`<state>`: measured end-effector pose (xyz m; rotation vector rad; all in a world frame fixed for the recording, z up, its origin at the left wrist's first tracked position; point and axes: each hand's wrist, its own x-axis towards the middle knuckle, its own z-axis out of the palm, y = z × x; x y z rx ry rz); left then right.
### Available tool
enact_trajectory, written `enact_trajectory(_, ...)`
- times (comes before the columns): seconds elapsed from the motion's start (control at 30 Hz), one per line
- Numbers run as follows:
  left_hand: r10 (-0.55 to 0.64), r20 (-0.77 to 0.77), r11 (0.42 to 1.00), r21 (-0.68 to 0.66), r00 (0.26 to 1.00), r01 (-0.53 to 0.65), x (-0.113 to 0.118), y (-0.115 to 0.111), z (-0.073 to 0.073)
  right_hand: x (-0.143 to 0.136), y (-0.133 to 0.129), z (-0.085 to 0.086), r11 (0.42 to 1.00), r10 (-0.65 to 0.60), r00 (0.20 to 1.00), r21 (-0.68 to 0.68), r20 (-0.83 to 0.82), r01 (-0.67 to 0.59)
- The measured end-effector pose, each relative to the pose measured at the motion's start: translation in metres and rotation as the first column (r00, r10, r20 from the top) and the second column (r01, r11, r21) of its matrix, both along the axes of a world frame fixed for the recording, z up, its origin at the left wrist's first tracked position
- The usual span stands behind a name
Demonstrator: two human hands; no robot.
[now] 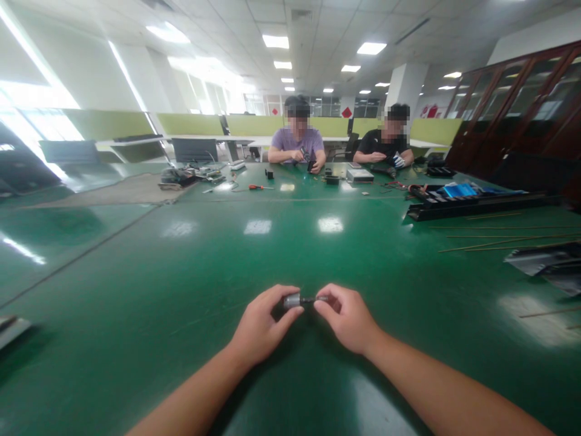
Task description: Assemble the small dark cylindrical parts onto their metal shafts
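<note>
Between thumb and fingers, my left hand [265,324] grips a small grey metal cylinder [292,300], which lies on its side just above the green table. A thin dark shaft [307,300] sticks out of the cylinder toward the right. My right hand [347,318] pinches the far end of that shaft. The fingers partly cover both ends, and the exact kind of part is too small to make out.
The green table [204,254] spreads around my hands. Black rails with a blue piece [458,191] and thin rods [499,236] lie at right. Across the table stand a screwdriver [256,188], a grey box [360,175] and two people [297,142] handling parts.
</note>
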<state>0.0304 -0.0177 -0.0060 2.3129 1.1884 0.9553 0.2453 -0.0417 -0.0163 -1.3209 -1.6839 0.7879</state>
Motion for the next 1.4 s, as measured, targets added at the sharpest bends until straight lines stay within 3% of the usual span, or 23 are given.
enact_trajectory(1.4,-0.016,0.059,0.998,-0.064,0.998,0.019,0.0007,0.0032,0.0000,0.0005,0.0031,-0.0026,0.999,-0.035,0.999,0.023,-0.020,0.035)
